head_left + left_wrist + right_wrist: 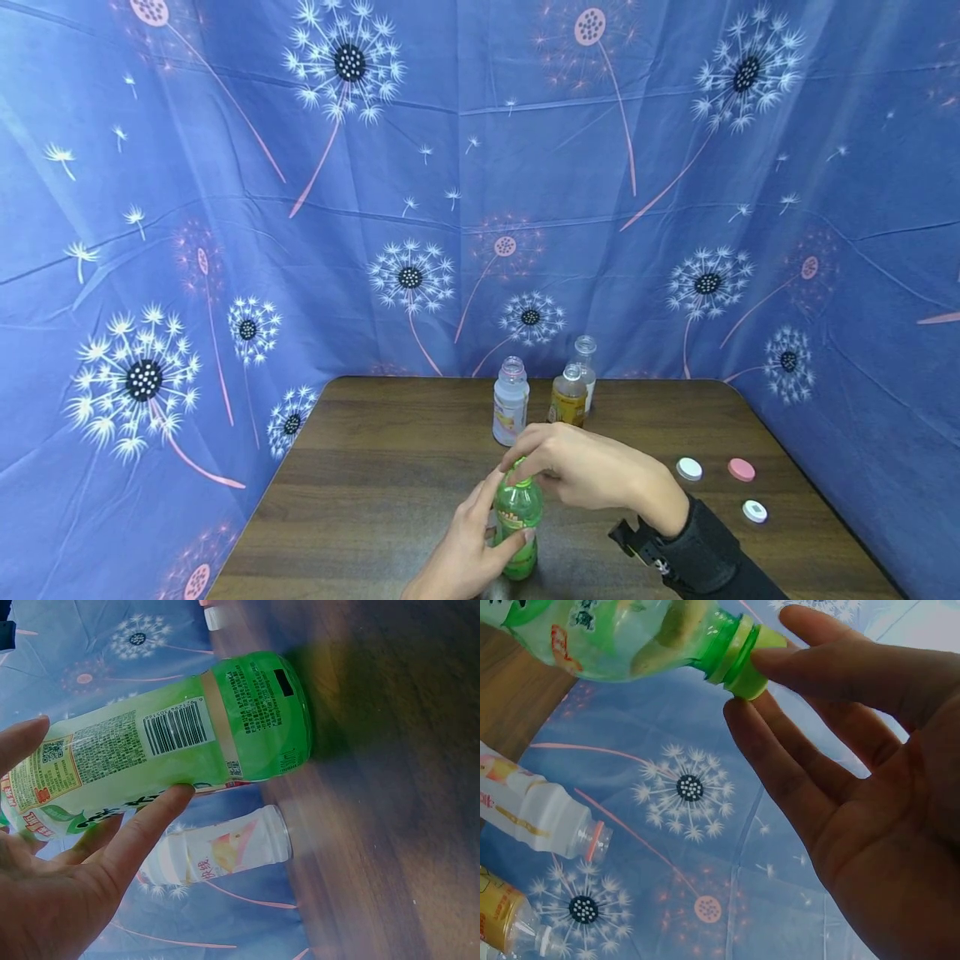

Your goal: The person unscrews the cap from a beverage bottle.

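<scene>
A green plastic drink bottle (pixel 519 508) stands upright on the brown table, near the front. My left hand (pixel 468 546) holds it around the body, thumb on one side and fingers on the other; its barcode label (pixel 176 729) shows in the left wrist view. Over the top of the bottle is my right hand (pixel 581 467), pinching the light-green cap (pixel 755 662) between thumb and fingers. In the right wrist view the cap sits at the bottle's neck, just beyond a green ring.
Behind stand an uncapped white bottle (pixel 510 408), an uncapped bottle with an orange label (pixel 567 402) and a clear bottle (pixel 586 354). To the right lie a white cap (pixel 689 469), a pink cap (pixel 741 470) and another white cap (pixel 754 511). A blue dandelion-print cloth (pixel 465 167) hangs around the table (pixel 360 475).
</scene>
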Demonstrator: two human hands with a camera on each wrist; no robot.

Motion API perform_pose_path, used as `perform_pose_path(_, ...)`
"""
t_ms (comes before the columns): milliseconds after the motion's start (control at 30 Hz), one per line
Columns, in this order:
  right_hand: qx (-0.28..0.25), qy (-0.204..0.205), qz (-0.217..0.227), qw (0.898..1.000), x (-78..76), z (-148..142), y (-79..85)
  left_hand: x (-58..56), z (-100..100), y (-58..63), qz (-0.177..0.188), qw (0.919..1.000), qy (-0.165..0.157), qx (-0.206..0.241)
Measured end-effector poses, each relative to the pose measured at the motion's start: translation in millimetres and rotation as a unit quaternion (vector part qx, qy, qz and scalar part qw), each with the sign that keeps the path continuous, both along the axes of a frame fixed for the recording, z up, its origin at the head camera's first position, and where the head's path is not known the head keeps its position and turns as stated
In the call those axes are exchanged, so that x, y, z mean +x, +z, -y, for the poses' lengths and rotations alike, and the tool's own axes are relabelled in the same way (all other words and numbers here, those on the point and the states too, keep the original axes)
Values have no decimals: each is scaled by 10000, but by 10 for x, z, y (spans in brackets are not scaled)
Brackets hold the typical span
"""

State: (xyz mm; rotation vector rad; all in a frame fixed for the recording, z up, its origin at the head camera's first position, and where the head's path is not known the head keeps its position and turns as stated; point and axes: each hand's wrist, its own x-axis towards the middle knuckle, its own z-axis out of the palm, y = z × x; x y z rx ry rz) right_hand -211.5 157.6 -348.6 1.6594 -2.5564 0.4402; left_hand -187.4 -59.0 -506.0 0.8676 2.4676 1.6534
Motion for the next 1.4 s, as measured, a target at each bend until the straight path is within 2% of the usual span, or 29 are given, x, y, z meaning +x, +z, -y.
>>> perform_pose_path(133,47,-230,71,9997,-10,8,-19,4,-2,-10,106,9999,22,-29)
perform_pose_path(333,33,-353,16,9994,-12,11,-44,5,0,-22,193,9998,45,-7)
perform_pose_path(533,-98,-547,-374,9978,9,31,-88,8,-13,-22,55,9999,8,90)
perform_pose_path(833,-70,-898,-635,9939,66,80,-118,6,-19,-28,-200,9997,68,77)
perform_pose_path(1100,65,-1275,-1275,9836,102,151,-173,3,-8,-22,-166,9998,134,5)
perform_pose_path(1400,-19,-1624,-1838,9695,117,230,-247,13,-6,-35,-289,9993,238,-74)
